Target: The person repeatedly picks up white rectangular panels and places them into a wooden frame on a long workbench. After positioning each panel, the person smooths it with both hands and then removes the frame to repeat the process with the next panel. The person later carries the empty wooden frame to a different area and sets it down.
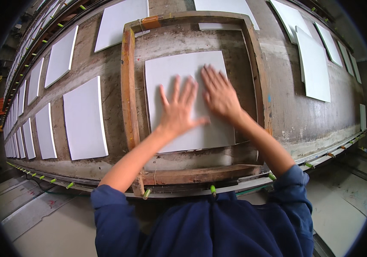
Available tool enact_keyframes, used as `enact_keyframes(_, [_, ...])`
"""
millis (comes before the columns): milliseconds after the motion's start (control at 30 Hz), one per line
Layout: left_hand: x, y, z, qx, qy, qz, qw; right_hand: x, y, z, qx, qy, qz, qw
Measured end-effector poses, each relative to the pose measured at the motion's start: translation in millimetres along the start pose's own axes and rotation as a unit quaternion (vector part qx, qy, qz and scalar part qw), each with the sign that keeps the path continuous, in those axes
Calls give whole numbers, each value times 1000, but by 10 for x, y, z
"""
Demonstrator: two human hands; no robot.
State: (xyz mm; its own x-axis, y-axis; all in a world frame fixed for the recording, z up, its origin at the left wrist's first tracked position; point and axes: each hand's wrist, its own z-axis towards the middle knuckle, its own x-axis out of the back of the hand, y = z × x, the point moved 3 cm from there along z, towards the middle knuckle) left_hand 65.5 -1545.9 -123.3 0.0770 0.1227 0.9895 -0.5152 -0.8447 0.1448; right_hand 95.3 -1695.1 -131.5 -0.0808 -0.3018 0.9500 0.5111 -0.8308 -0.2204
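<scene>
Frame (128,85): rough, worn wood. Enclosed sheet (211,135): smooth, matt. Sleeves (115,214): cloth.

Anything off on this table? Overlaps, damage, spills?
One oddity: at upper right, a white board partly overlaps the board behind it, whereas the boards on the left lie apart. The tabletop is blotchy, but I can't tell whether that's a spill or wear. The board inside the wooden frame shows no obvious damage.

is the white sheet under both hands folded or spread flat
Spread flat: the white sheet shows four corners within the wooden frame, with no fold visible.
</scene>
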Motion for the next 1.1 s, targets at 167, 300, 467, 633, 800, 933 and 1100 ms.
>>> enact_keyframes(167, [-15,-371,591,144,130,28,981,-116,458,539,-124,115,-47,984])
enact_keyframes(300, [-52,-389,476,123,153,11,980,-150,348,368,-148,142,1,979])
enact_keyframes(467, [-33,-118,-467,71,72,-13,995,179,-14,-476,-57,-2,-82,995])
enact_keyframes(633, [424,-404,-993,282,108,39,953,887,224,-974,-173,49,-93,979])
enact_keyframes(800, [311,-840,-1030,365,211,-130,897,732,493,-1079,-232,74,170,955])
enact_keyframes(933, [417,-807,-978,341,228,-139,902,847,542,-1118,-237,73,247,937])
enact_keyframes(1100, [721,-685,-767,328,273,-130,895,1123,859,-1058,-174,109,289,935])
